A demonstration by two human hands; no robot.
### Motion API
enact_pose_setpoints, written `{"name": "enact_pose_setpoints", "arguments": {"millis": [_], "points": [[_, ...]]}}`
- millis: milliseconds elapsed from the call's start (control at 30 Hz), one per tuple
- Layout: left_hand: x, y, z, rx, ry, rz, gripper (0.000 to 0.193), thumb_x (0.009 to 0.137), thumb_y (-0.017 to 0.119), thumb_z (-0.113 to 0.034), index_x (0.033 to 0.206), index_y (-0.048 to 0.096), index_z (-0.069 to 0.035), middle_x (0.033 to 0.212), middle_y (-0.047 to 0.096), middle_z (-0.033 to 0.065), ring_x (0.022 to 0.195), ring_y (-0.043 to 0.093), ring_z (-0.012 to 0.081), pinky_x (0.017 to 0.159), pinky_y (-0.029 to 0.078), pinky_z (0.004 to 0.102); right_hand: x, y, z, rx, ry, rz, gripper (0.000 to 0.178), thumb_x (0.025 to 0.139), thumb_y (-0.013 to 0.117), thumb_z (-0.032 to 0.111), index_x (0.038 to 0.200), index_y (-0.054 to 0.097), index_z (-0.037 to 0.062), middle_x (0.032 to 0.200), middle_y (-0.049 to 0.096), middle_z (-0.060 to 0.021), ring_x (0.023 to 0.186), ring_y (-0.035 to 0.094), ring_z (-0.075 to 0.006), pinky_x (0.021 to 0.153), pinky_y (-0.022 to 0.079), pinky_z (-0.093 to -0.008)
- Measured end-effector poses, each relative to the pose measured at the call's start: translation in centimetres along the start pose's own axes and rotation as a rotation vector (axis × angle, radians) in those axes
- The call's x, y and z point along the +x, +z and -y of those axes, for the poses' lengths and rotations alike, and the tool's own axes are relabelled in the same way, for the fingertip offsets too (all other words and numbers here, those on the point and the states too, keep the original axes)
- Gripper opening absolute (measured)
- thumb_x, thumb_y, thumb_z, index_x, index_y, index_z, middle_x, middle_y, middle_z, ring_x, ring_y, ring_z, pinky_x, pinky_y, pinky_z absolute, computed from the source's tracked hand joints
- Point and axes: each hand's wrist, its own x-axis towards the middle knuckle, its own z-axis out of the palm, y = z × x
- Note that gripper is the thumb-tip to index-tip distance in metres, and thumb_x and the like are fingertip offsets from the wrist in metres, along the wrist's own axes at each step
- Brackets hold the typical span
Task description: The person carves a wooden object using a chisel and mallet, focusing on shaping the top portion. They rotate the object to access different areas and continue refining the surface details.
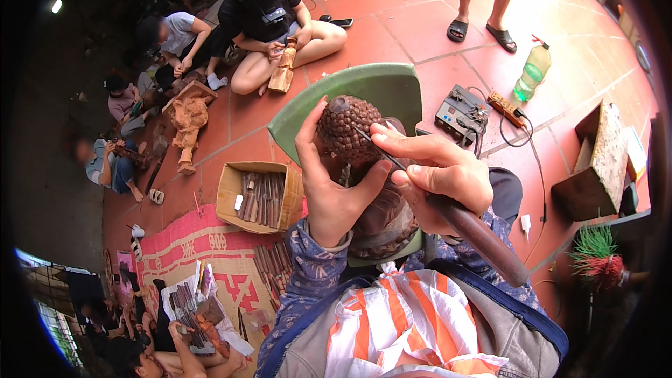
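A dark brown wooden statue (348, 120) stands in front of me, its rounded head covered in rows of small carved knobs. My left hand (329, 192) is wrapped round the side of the head, with the thumb across toward the blade. In my right hand (448, 178) is a carving chisel (483, 241), gripped between fingers and thumb near its thin metal shank. The tip touches or nearly touches the knobs, and the thick wooden handle slants down to the right. Both hands partly hide the statue's lower body.
Behind the statue is a green plastic piece (301, 108). A cardboard box (292, 196) of chisels stands at left, beside a patterned mat (175, 234). To the right are a power box (458, 115), a corded outlet strip (505, 106) and a bottle (534, 73). Several people sit carving at left.
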Motion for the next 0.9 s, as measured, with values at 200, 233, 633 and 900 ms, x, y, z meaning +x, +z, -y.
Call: {"name": "enact_pose_setpoints", "arguments": {"millis": [200, 233, 633, 900], "points": [[-0.1, -0.1, 0.3, -0.010, 0.009, 0.007, 0.086, 0.075, 0.072, 0.006, 0.142, 0.020, -0.005, 0.128, 0.047, 0.0153, 0.115, 0.053, 0.0232, 0.097, 0.047, 0.0357, 0.1, 0.0, 0.4, -0.026, 0.029, 0.014, 0.024, 0.082, 0.066, -0.006, 0.092, 0.046, 0.0021, 0.096, 0.065, -0.0313, 0.092, 0.067, -0.0420, 0.076, 0.057, -0.0458], [-0.1, -0.2, 0.4, 0.004, 0.016, 0.009, 0.086, 0.075, 0.072, 0.006, 0.142, 0.020, -0.005, 0.128, 0.046, 0.0154, 0.115, 0.053, 0.0232, 0.097, 0.047, 0.0357, 0.2, 0.1, 0.6, -0.044, 0.032, 0.023, 0.024, 0.082, 0.067, -0.006, 0.092, 0.046, 0.0021, 0.096, 0.065, -0.0312, 0.093, 0.067, -0.0422, 0.076, 0.057, -0.0459], [0.1, -0.2, 0.1, 0.126, 0.032, -0.002, 0.086, 0.075, 0.073, 0.003, 0.142, 0.020, -0.002, 0.127, 0.047, 0.0167, 0.116, 0.052, 0.0238, 0.097, 0.046, 0.0360, 2.8, -2.5, -0.1, 0.399, 0.486, 0.100, 0.020, 0.082, 0.064, -0.006, 0.080, 0.044, -0.0018, 0.095, 0.064, -0.0349, 0.101, 0.064, -0.0412, 0.093, 0.049, -0.0499], [0.1, 0.0, 0.4, 0.071, 0.027, -0.007, 0.087, 0.074, 0.072, 0.005, 0.142, 0.019, -0.003, 0.127, 0.047, 0.0169, 0.116, 0.052, 0.0241, 0.097, 0.046, 0.0360, 0.4, -0.8, -1.5, 0.531, 0.284, -0.086, 0.016, 0.080, 0.067, -0.006, 0.080, 0.051, -0.0023, 0.096, 0.066, -0.0277, 0.099, 0.066, -0.0365, 0.089, 0.053, -0.0459]]}}
